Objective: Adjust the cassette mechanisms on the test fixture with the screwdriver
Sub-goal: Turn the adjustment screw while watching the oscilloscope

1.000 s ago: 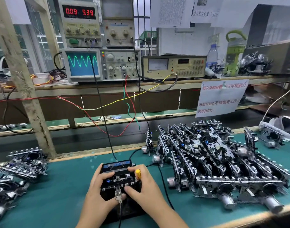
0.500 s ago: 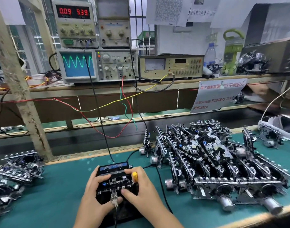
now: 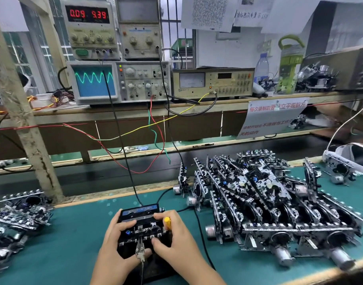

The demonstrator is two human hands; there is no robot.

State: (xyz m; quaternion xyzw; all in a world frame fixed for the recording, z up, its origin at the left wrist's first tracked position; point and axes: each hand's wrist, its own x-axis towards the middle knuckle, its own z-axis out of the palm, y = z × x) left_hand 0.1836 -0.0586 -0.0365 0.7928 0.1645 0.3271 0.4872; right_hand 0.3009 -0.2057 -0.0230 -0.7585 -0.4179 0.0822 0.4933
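Observation:
A black test fixture (image 3: 139,212) with a cassette mechanism (image 3: 144,231) on it sits on the green mat at the bottom centre. My left hand (image 3: 114,249) holds the fixture's left side, fingers curled over the mechanism's top. My right hand (image 3: 174,241) grips a yellow-handled screwdriver (image 3: 166,221), whose handle end shows between thumb and fingers; its tip is hidden. A metal crocodile clip (image 3: 140,250) with a wire is attached at the mechanism's front edge, between my thumbs.
A large pile of cassette mechanisms (image 3: 269,206) lies to the right, a smaller pile (image 3: 18,214) to the left. Black cables run from the fixture up to the oscilloscope (image 3: 94,81), which shows a green sine wave, and the power supply (image 3: 90,27). A wooden post (image 3: 22,112) stands left.
Both hands stay on the fixture and mechanism; only the head camera shifts slightly. The oscilloscope wave keeps running.

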